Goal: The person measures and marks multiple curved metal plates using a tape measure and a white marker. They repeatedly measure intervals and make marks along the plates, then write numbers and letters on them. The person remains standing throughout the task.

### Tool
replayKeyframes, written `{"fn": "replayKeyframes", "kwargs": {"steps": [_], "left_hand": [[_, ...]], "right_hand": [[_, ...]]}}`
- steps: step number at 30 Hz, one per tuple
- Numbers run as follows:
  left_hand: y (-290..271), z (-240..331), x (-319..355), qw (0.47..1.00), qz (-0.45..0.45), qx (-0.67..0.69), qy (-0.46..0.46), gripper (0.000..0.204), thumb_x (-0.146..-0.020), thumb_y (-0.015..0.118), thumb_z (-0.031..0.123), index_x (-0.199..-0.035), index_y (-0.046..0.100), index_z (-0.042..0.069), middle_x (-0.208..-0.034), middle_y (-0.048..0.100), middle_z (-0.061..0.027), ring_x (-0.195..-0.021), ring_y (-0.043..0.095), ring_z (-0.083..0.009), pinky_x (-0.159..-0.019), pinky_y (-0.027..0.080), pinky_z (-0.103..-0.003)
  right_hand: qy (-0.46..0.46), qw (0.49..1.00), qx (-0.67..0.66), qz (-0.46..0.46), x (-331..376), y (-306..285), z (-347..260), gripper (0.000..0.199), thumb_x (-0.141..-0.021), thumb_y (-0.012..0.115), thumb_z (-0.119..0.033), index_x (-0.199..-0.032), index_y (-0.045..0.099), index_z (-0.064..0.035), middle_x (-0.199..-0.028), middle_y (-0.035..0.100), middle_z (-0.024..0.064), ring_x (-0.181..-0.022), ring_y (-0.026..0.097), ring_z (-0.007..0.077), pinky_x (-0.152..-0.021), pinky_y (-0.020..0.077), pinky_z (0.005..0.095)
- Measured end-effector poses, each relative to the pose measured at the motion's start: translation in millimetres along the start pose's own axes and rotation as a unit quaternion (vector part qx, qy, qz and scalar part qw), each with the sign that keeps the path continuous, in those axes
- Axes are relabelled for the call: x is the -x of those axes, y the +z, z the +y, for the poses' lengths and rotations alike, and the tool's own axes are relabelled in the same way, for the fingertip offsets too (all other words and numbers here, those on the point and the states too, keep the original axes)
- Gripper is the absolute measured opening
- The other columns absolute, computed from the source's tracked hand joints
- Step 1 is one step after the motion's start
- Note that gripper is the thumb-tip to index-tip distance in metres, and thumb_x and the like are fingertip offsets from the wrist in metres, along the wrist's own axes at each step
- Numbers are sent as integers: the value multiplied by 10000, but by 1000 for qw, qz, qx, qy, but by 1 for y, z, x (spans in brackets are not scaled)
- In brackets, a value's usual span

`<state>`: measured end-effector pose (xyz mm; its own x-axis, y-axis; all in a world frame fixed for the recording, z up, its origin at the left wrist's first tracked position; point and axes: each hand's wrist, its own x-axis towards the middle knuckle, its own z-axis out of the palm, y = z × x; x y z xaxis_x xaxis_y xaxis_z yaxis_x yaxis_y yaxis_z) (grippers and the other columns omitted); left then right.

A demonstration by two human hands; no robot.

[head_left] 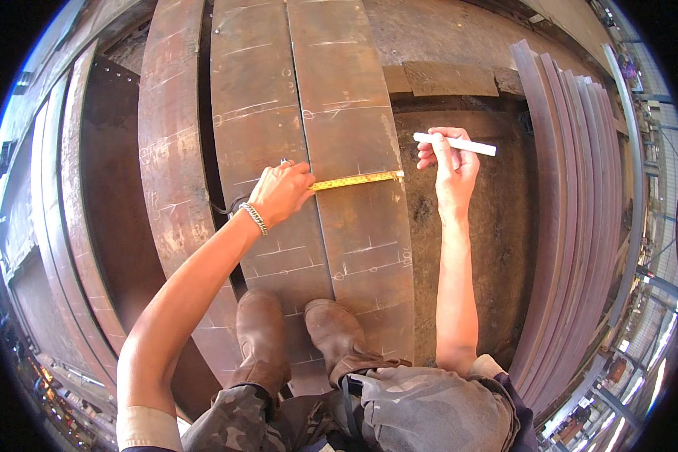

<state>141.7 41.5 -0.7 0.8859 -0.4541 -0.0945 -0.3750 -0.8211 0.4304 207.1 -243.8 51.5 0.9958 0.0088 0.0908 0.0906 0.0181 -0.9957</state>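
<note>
My left hand [280, 193] is closed on a tape measure, whose case is mostly hidden under the fingers. From it the yellow blade [354, 181] runs right across a brown steel plate [358, 143], and its end reaches the plate's right edge. Between the fingertips of my right hand [452, 162] is a white chalk stick [459, 144], held in the air just right of that edge. White lines, ticks and small circles mark this plate and the steel plate [260, 143] beside it on the left.
My boots [262, 331] stand on the marked plates. Another marked plate [169, 143] lies farther left, across a dark gap. To the right, past a lower rusty surface [467, 279], several long steel plates [572, 226] stand on edge. A rusty strip [452, 78] lies at the far side.
</note>
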Motion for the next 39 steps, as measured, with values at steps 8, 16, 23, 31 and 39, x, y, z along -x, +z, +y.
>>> {"fn": "replayKeyframes", "kwargs": {"steps": [8, 16, 23, 31, 39], "left_hand": [[-49, -27, 26, 999, 9, 47, 12, 164, -862, 728, 217, -864, 696, 56, -844, 625, -79, -769, 637, -287, -692, 539, -418], [-87, -86, 131, 995, -74, -44, -45, 138, -858, 733, 209, -880, 730, 73, -818, 627, -66, -738, 636, -247, -674, 530, -390], [-74, -98, 134, 996, -34, -65, -42, 135, -886, 703, 195, -908, 728, 65, -842, 621, -60, -784, 614, -229, -678, 527, -387], [-61, -95, 112, 989, -49, -126, -61, 142, -908, 689, 205, -990, 720, 94, -892, 589, -46, -857, 605, -218, -694, 543, -388], [-59, -98, 113, 988, -48, -137, -58, 147, -931, 671, 216, -1019, 713, 106, -900, 585, -38, -865, 606, -203, -688, 554, -368]], "right_hand": [[3, 1000, -28, -9, 0, 13, -10, 115, -1017, 574, -92, -1056, 614, 8, -856, 687, 103, -727, 656, 116, -601, 556, 251], [23, 998, -36, -49, 6, 35, -8, 118, -1021, 565, -100, -1045, 605, 8, -865, 688, 109, -717, 647, 113, -597, 547, 245], [38, 995, -53, -75, 9, 58, 0, 112, -1020, 568, -99, -1045, 603, 4, -866, 681, 103, -730, 644, 110, -596, 539, 242], [46, 994, -49, -83, 11, 62, 5, 112, -1019, 569, -96, -1051, 605, 4, -882, 687, 105, -736, 647, 110, -598, 543, 241], [53, 994, -53, -80, 12, 61, 5, 115, -1022, 565, -100, -1052, 607, 3, -883, 688, 107, -737, 648, 109, -600, 543, 240]]}}
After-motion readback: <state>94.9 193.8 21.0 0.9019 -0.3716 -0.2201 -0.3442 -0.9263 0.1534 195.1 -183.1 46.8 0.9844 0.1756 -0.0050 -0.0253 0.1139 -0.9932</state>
